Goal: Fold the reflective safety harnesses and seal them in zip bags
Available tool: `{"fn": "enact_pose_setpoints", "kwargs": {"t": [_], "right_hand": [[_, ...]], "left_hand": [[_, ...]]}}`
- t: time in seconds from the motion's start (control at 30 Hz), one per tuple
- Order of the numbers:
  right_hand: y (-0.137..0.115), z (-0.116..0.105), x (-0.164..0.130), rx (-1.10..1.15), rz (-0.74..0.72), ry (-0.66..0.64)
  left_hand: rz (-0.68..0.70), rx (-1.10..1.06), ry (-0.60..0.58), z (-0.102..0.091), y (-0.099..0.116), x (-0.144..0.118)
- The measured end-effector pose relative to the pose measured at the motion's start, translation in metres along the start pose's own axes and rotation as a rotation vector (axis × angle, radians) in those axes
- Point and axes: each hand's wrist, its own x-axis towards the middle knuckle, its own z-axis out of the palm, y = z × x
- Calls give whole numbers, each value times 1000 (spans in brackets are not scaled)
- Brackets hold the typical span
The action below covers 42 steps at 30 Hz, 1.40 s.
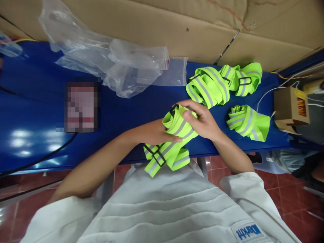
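A neon yellow reflective strap (181,126) with grey stripes and black buckles is gathered into a loose roll near the table's front edge. My left hand (158,132) closes around its left and lower side, thumb across the front. On the upper right of the roll, my right hand (201,118) grips with its thumb on top and fingers behind. A loose strap end with a black slider buckle (155,155) hangs below my left hand, over the table edge.
More bundled reflective straps (209,86) lie at the back right, with another bundle (249,121) nearer the front. Clear plastic bags (136,64) lie against the cardboard (162,23). A small cardboard box (288,104) and cables stand right; a blurred-out object (81,108) sits left.
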Motion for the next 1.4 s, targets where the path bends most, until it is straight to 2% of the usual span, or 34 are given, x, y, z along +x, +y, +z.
{"fn": "enact_pose_setpoints", "kwargs": {"t": [0.17, 0.3, 0.4, 0.47, 0.57, 0.63, 0.73, 0.9, 1.0, 1.17, 1.4], "right_hand": [[1, 5, -2, 17, 65, -35], [1, 10, -5, 0, 77, 91], [3, 11, -5, 18, 88, 109], [4, 10, -2, 54, 103, 146], [7, 5, 4, 45, 109, 305], [10, 1, 8, 38, 134, 381], [17, -2, 12, 69, 184, 407], [26, 1, 14, 89, 178, 401], [26, 3, 13, 81, 167, 338], [26, -3, 14, 55, 135, 253], [31, -11, 16, 12, 101, 188]], "left_hand": [[18, 47, -39, 4, -5, 1], [-1, 59, 3, 4, -2, 1], [4, 51, 3, 7, -1, 3], [36, 77, 96, 10, -2, 5], [153, 232, 425, 16, -4, 8], [264, 378, 578, 19, -6, 10], [331, 551, 642, 20, -8, 11], [236, 617, 740, 21, -11, 9], [226, 608, 730, 23, -14, 9], [224, 563, 645, 20, -14, 8], [161, 383, 468, 17, -3, 3]]}}
